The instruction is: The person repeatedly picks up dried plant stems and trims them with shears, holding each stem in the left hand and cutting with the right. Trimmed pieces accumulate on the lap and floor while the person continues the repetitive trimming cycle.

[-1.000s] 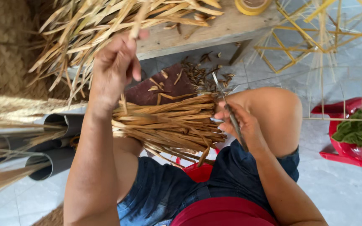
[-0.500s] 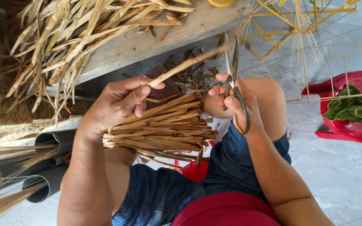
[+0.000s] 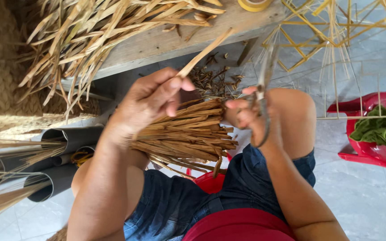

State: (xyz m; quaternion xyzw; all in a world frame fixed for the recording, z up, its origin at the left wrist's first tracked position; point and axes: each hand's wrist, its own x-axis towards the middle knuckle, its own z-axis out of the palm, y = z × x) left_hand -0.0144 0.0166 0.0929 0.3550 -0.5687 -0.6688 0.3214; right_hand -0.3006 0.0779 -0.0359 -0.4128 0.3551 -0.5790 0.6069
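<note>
My left hand [image 3: 150, 100] pinches one long dried leaf strip [image 3: 206, 51] that points up and to the right. Below it a bundle of trimmed brown dried strips [image 3: 186, 136] lies across my lap, on my thighs in blue denim shorts. My right hand [image 3: 249, 116] grips a pair of metal scissors [image 3: 264, 85], blades pointing upward beside the raised strip's end. The scissors sit just above my right knee [image 3: 293, 114].
A wooden bench [image 3: 157, 42] carries a heap of loose dried leaves [image 3: 90, 31] and a yellow tape roll [image 3: 254, 4]. Cut scraps [image 3: 215, 80] litter the floor. Grey tubes [image 3: 63, 156] holding straw lie at left. A yellow stick frame [image 3: 331, 31] and a red stool with green cloth [image 3: 376, 131] stand right.
My left hand came down from the leaf heap with one strip and moved it toward the scissors. The right hand raised the scissors upright.
</note>
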